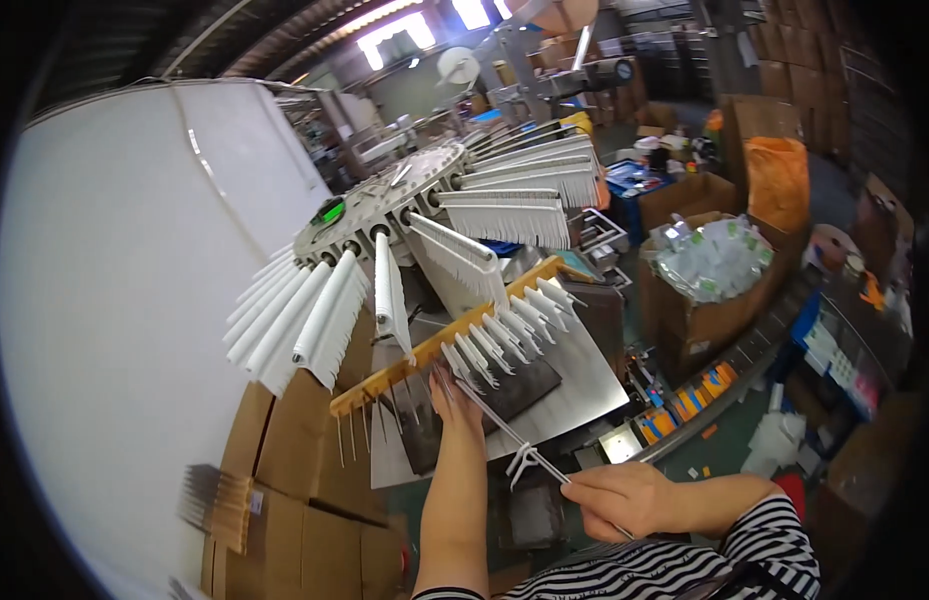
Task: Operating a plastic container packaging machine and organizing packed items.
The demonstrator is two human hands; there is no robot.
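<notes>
A thin metal rod slants between my two hands, with a small bunch of white strips hanging around its middle. My right hand is closed around the rod's near end. At the far end my left hand reaches up to a wooden rack bar, its fingers closed where the rod meets them, though partly hidden. Beyond my left hand, several white fringed bundles hang on the rack's right side. Bare metal pegs stick out of its left side.
Behind the rack, a round machine plate carries white fringed strips on radiating arms. Below is a metal table. Cardboard boxes stand at left. A carton of clear plastic bags stands right, by a curved conveyor.
</notes>
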